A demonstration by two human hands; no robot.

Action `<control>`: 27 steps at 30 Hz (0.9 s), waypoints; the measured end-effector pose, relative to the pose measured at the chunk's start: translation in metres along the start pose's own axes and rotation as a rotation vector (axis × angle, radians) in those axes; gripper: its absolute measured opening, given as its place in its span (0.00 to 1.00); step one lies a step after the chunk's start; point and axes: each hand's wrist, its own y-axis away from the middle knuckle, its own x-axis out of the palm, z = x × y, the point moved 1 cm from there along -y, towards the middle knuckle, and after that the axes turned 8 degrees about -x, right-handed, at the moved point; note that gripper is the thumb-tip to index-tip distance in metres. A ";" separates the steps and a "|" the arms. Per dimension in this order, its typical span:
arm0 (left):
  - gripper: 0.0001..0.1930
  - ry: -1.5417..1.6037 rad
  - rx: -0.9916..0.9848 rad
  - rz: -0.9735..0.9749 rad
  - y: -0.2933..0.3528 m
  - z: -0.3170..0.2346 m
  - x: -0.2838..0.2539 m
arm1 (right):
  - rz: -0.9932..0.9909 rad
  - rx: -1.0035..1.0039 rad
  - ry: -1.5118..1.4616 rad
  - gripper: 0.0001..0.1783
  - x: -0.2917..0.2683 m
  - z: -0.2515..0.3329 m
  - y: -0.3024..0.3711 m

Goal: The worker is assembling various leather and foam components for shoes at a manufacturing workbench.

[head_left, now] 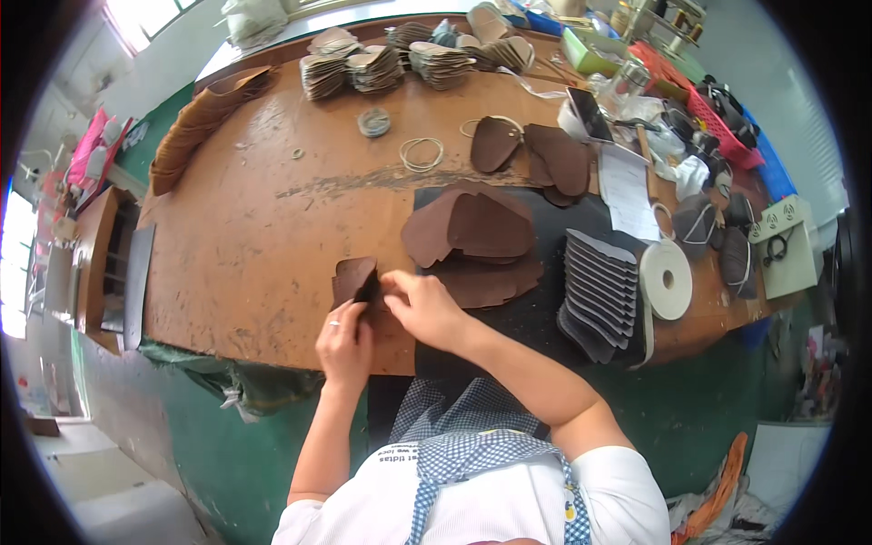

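Head view: the left hand [345, 347] grips the lower end of a small dark brown piece [356, 274], its fingers drawn narrow around that end. The piece stands tilted above the bare brown worktop [245, 236], just left of a black mat [504, 352]. The right hand [420, 307] is beside the piece's right edge, fingers curled and tips close together; whether they touch or pinch it cannot be told. The left side of the piece shows layered edges; the number of layers cannot be read.

To the right, a pile of larger brown pieces [490, 225] lies mostly on the mat, near the right hand. A fanned stack of grey pieces [599, 295] lies farther right, beside a white roll [654, 283].

Assessment: the step in hand appears to be handling the piece's edge. The next move calls for a steady left grip and a precise right fingertip placement.
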 end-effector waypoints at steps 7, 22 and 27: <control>0.15 -0.179 -0.101 -0.352 -0.026 0.020 -0.035 | -0.339 0.078 0.922 0.21 -0.099 0.013 0.062; 0.17 0.026 0.481 0.299 -0.032 -0.084 0.066 | -0.372 0.218 0.860 0.13 -0.136 -0.013 0.065; 0.15 0.054 0.304 -0.060 -0.047 -0.081 -0.001 | -0.162 0.385 0.829 0.22 -0.139 -0.020 0.060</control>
